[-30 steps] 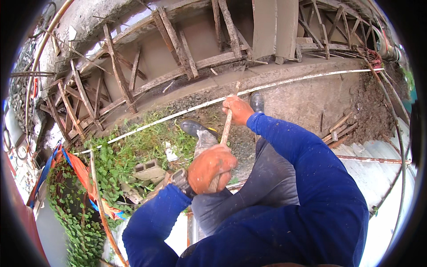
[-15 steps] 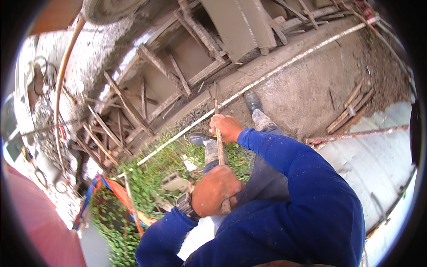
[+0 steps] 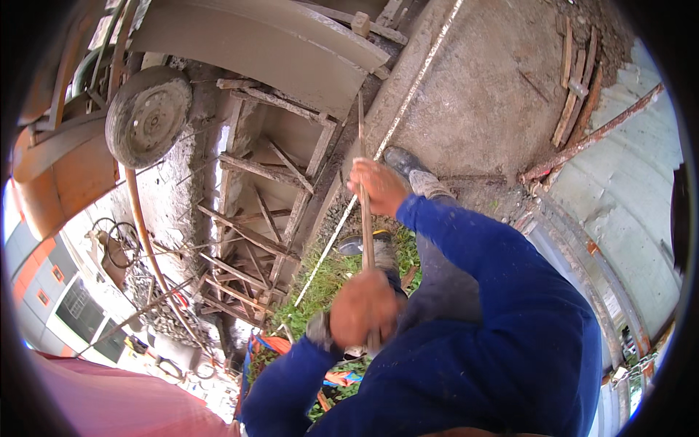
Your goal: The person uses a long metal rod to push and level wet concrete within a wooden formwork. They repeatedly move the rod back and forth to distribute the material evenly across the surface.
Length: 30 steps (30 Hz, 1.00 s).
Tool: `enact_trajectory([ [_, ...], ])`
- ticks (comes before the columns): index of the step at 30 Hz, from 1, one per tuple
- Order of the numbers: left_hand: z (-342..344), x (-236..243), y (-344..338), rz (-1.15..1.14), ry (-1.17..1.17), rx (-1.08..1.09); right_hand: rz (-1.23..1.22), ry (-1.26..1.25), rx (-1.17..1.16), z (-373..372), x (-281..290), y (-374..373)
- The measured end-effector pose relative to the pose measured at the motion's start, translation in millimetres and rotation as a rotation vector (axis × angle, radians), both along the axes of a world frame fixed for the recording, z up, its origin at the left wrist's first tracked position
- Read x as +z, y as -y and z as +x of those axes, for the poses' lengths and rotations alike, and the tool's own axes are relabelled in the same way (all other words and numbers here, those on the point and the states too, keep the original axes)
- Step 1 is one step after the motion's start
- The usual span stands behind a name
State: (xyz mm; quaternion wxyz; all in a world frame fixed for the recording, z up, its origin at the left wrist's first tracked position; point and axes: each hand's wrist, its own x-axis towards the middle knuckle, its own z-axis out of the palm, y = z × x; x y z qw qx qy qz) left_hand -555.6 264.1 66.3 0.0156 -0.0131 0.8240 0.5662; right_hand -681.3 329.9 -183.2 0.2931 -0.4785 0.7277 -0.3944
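Observation:
A long, thin wooden pole (image 3: 366,237) runs away from my body, and its far tip reaches the edge of the wet concrete. Low on the pole, my left hand (image 3: 366,309) is wrapped round it; a watch sits on that wrist and the hand is slightly blurred. Farther up, my right hand (image 3: 378,189) curls loosely over the same pole. A white-speckled straight line (image 3: 408,102) crosses the ground just beyond my boots (image 3: 404,162). Ahead lies a wooden formwork frame (image 3: 309,197) of boards and struts, partly coated in grey cement.
A muddy wheel (image 3: 149,116) on an orange machine (image 3: 73,193) stands at the far left. A large grey panel (image 3: 255,47) lies at the top. Wood pieces (image 3: 577,87) and corrugated metal sheeting (image 3: 630,197) are on the right. Grass (image 3: 317,273) grows by my feet.
My view has swung, so the frame and line now stand steeper and the wheel shows fully. The right hand's fingers look looser on the pole; both hands stay on it.

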Motion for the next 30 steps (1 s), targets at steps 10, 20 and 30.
enact_trajectory([
  [10,-96.7,-82.1,23.2,-0.061,-0.048,0.145,0.032,0.019,0.124,-63.4,-106.0,26.4],
  [20,-117.9,-179.9,19.7,-0.047,0.053,0.081,0.267,0.013,0.281,-87.7,-206.6,20.2],
  [30,-137.2,-46.2,47.2,0.066,-0.011,0.279,0.12,0.174,0.054,-80.2,-59.8,40.0],
])
